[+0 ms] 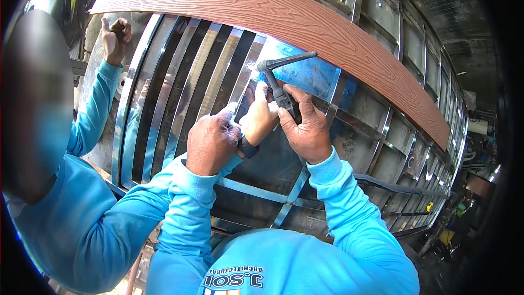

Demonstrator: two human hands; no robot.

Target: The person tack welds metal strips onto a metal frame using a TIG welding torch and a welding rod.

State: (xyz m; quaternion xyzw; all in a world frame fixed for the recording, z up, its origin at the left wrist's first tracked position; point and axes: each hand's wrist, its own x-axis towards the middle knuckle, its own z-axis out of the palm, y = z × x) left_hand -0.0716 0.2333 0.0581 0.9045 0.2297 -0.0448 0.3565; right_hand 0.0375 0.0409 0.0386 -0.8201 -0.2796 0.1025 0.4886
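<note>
My right hand (307, 125) is closed around the black handle of a TIG welding torch (281, 95), whose angled head and long back cap point up and right. My left hand (212, 141) is closed to the left of the torch, and what its fingertips pinch is too small to make out. Between my hands reaches a co-worker's hand (258, 117) with a dark wristband (248, 147), close against the torch handle. Under the torch lies a metal frame with a shiny blue-filmed panel (305, 74).
A long reddish wood-grain board (262, 8) curves across the frame's far side. Metal slats (183, 87) stand in a row at left. The co-worker's other hand (115, 41) is raised there. A dark hose (401, 187) crosses the frame at right, near a yellow item (429, 207).
</note>
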